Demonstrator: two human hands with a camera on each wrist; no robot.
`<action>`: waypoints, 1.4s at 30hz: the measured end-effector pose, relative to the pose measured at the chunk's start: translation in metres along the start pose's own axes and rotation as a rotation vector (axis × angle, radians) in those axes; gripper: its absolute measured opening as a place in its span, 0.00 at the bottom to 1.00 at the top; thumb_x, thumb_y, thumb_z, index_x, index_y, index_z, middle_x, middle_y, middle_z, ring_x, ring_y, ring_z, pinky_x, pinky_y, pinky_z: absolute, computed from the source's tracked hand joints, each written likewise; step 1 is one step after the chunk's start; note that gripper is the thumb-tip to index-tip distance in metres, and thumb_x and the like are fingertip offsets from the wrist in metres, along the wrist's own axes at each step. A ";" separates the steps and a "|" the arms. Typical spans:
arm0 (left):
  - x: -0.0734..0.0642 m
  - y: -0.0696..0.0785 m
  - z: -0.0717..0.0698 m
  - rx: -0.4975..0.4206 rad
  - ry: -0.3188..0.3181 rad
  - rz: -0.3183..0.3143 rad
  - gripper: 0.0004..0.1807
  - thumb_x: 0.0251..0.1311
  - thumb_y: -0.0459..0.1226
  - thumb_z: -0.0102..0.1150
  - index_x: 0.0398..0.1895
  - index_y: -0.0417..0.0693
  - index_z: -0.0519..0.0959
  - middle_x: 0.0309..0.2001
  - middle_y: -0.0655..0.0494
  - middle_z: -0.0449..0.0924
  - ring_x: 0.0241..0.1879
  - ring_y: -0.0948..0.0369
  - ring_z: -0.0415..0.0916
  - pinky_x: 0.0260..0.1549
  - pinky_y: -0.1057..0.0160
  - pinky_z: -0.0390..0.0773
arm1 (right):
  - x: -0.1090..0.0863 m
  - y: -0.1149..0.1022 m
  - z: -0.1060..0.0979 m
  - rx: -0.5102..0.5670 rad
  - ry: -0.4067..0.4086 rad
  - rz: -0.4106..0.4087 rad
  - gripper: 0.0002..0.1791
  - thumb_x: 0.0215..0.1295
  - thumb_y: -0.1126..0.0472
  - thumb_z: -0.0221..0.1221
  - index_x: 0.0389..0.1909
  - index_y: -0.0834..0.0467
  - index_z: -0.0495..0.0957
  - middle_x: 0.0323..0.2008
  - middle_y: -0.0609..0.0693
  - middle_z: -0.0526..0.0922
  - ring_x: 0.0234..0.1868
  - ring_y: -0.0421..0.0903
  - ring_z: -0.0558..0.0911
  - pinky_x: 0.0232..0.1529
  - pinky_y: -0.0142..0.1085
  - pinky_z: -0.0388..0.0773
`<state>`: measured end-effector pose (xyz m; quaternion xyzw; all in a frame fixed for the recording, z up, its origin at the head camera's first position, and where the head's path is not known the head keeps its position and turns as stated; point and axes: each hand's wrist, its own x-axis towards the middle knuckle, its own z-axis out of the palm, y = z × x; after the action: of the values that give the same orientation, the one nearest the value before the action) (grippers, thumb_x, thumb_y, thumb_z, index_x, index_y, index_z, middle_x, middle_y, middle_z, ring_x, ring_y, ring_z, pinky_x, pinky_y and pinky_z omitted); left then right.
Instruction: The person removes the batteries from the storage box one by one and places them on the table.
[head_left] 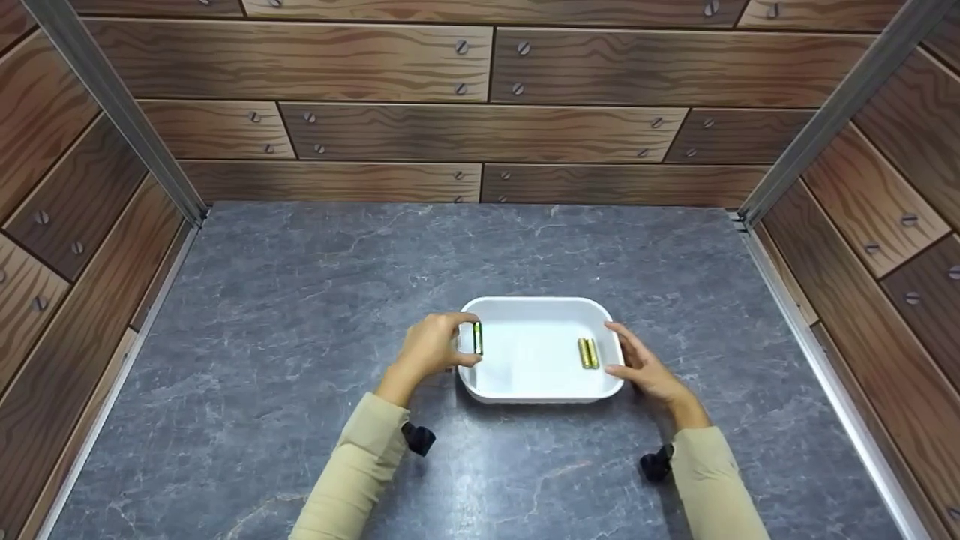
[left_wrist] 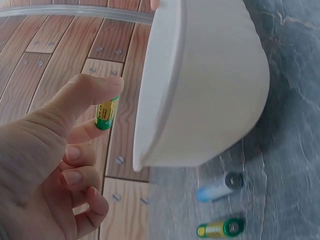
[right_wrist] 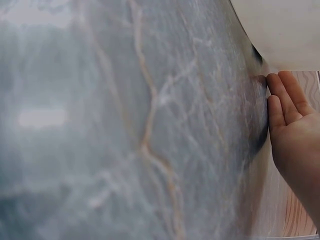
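Note:
A white plastic tub (head_left: 536, 401) stands on the grey marbled surface. Over its left end, my left hand (head_left: 429, 346) pinches a green-and-yellow battery (left_wrist: 106, 114) endwise between thumb and forefinger; the other fingers curl loosely below. Two gold-coloured batteries (head_left: 588, 353) lie side by side inside the tub near its right end. My right hand (head_left: 651, 369) rests at the tub's right end, thumb and forefinger spread apart with their tips over the rim. In the right wrist view its other fingers (right_wrist: 287, 97) extend fairly straight beside the tub, low near the surface.
Beside the tub in the left wrist view lie a blue-and-white battery (left_wrist: 220, 187) and a green-and-yellow one on the surface (left_wrist: 220, 228); the head view hides both. Wood-patterned walls (head_left: 375, 131) with metal edge rails (head_left: 825, 360) enclose the surface at the back and sides.

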<state>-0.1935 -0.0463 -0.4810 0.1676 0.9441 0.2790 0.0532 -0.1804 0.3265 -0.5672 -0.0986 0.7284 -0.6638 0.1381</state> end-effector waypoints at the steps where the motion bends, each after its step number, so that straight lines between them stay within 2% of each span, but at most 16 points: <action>1: -0.001 -0.002 -0.001 -0.002 0.006 0.003 0.32 0.41 0.47 0.76 0.54 0.56 0.80 0.37 0.49 0.85 0.35 0.56 0.78 0.34 0.52 0.77 | 0.000 0.000 0.000 0.011 0.003 0.004 0.46 0.59 0.71 0.61 0.74 0.63 0.47 0.68 0.45 0.65 0.62 0.22 0.68 0.58 0.20 0.68; 3: -0.003 -0.005 -0.002 -0.004 0.012 0.006 0.32 0.41 0.47 0.76 0.54 0.55 0.80 0.36 0.48 0.84 0.33 0.57 0.76 0.32 0.53 0.76 | -0.001 0.000 0.000 0.018 -0.003 -0.006 0.46 0.59 0.71 0.61 0.74 0.64 0.46 0.65 0.37 0.67 0.62 0.23 0.68 0.58 0.20 0.68; 5: -0.004 -0.008 -0.003 -0.011 0.016 0.007 0.32 0.41 0.47 0.76 0.54 0.55 0.80 0.35 0.47 0.84 0.31 0.58 0.74 0.29 0.56 0.74 | -0.001 0.001 0.000 0.028 0.001 -0.006 0.45 0.59 0.71 0.61 0.74 0.63 0.47 0.63 0.33 0.68 0.62 0.23 0.69 0.58 0.20 0.68; 9: -0.008 -0.016 -0.004 -0.021 0.017 -0.011 0.32 0.41 0.47 0.76 0.55 0.54 0.80 0.33 0.45 0.83 0.27 0.61 0.68 0.24 0.62 0.66 | 0.000 0.002 0.000 0.020 0.001 -0.009 0.45 0.59 0.72 0.60 0.74 0.64 0.47 0.62 0.35 0.68 0.62 0.24 0.69 0.58 0.20 0.68; 13: -0.011 -0.024 -0.005 -0.017 0.020 -0.037 0.32 0.41 0.47 0.76 0.55 0.55 0.80 0.33 0.45 0.82 0.25 0.62 0.64 0.23 0.64 0.62 | 0.000 0.003 -0.001 0.026 -0.008 -0.032 0.44 0.59 0.72 0.60 0.74 0.65 0.47 0.63 0.36 0.68 0.61 0.24 0.69 0.57 0.20 0.69; 17: -0.014 -0.031 -0.006 -0.018 0.021 -0.056 0.32 0.41 0.48 0.76 0.55 0.57 0.80 0.32 0.47 0.82 0.23 0.63 0.63 0.22 0.65 0.61 | -0.001 0.005 -0.002 0.055 -0.047 -0.091 0.41 0.61 0.69 0.60 0.74 0.56 0.54 0.63 0.34 0.68 0.62 0.23 0.69 0.57 0.20 0.69; 20: -0.016 -0.035 -0.006 -0.023 0.020 -0.068 0.32 0.41 0.49 0.76 0.55 0.57 0.80 0.25 0.52 0.77 0.22 0.64 0.60 0.21 0.65 0.58 | 0.000 0.007 -0.004 0.071 -0.103 -0.153 0.39 0.63 0.68 0.59 0.73 0.48 0.57 0.65 0.35 0.68 0.63 0.24 0.68 0.58 0.20 0.69; 22: -0.018 -0.038 -0.005 -0.025 0.022 -0.076 0.33 0.40 0.49 0.77 0.54 0.57 0.81 0.21 0.58 0.71 0.21 0.64 0.58 0.21 0.65 0.56 | -0.001 0.007 -0.005 0.062 -0.119 -0.157 0.38 0.64 0.68 0.58 0.72 0.44 0.57 0.65 0.33 0.67 0.64 0.23 0.67 0.57 0.19 0.68; 25: -0.019 -0.041 -0.005 -0.033 0.017 -0.093 0.32 0.40 0.48 0.77 0.54 0.56 0.81 0.19 0.61 0.64 0.21 0.63 0.56 0.21 0.64 0.54 | -0.001 0.005 -0.004 0.043 -0.098 -0.112 0.40 0.63 0.68 0.59 0.74 0.50 0.54 0.64 0.33 0.67 0.63 0.22 0.67 0.57 0.19 0.68; 26: -0.020 -0.043 -0.004 -0.032 0.017 -0.100 0.32 0.40 0.47 0.77 0.54 0.56 0.81 0.20 0.60 0.66 0.21 0.63 0.57 0.22 0.64 0.55 | -0.001 0.004 -0.004 0.024 -0.077 -0.075 0.42 0.62 0.66 0.61 0.74 0.51 0.53 0.64 0.32 0.66 0.63 0.21 0.67 0.57 0.18 0.68; 28: -0.021 -0.046 -0.003 -0.025 0.011 -0.114 0.32 0.41 0.46 0.76 0.55 0.56 0.80 0.22 0.57 0.73 0.23 0.62 0.60 0.23 0.63 0.59 | -0.002 0.002 -0.003 0.007 -0.053 -0.036 0.44 0.61 0.67 0.61 0.75 0.58 0.49 0.66 0.39 0.65 0.62 0.21 0.67 0.57 0.19 0.68; 31: -0.022 -0.051 -0.002 -0.009 0.001 -0.134 0.32 0.41 0.47 0.76 0.55 0.57 0.80 0.31 0.51 0.81 0.27 0.62 0.67 0.26 0.61 0.67 | -0.001 0.000 -0.002 -0.015 -0.017 0.004 0.46 0.60 0.70 0.60 0.74 0.65 0.46 0.71 0.56 0.59 0.61 0.20 0.66 0.57 0.18 0.67; 34: -0.023 -0.056 0.000 0.006 -0.007 -0.146 0.32 0.42 0.47 0.76 0.55 0.57 0.80 0.35 0.50 0.83 0.29 0.61 0.70 0.28 0.60 0.70 | 0.000 -0.001 -0.002 -0.032 0.000 0.024 0.45 0.59 0.72 0.60 0.74 0.67 0.45 0.73 0.68 0.50 0.60 0.18 0.66 0.57 0.16 0.65; 38: -0.025 -0.063 0.002 0.018 -0.011 -0.156 0.31 0.41 0.47 0.76 0.54 0.56 0.80 0.33 0.50 0.82 0.28 0.61 0.69 0.27 0.61 0.68 | 0.000 -0.001 -0.002 -0.039 0.003 0.029 0.46 0.59 0.71 0.61 0.73 0.67 0.46 0.73 0.69 0.50 0.59 0.18 0.66 0.57 0.17 0.65; 42: -0.027 -0.069 0.003 0.025 -0.001 -0.162 0.31 0.41 0.47 0.77 0.54 0.55 0.81 0.32 0.52 0.81 0.28 0.61 0.69 0.27 0.61 0.69 | 0.000 0.000 -0.002 -0.038 0.002 0.010 0.46 0.58 0.70 0.62 0.73 0.66 0.47 0.71 0.59 0.57 0.60 0.20 0.67 0.57 0.18 0.67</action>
<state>-0.1876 -0.1085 -0.5216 0.0913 0.9579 0.2620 0.0740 -0.1812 0.3280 -0.5668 -0.0969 0.7417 -0.6490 0.1390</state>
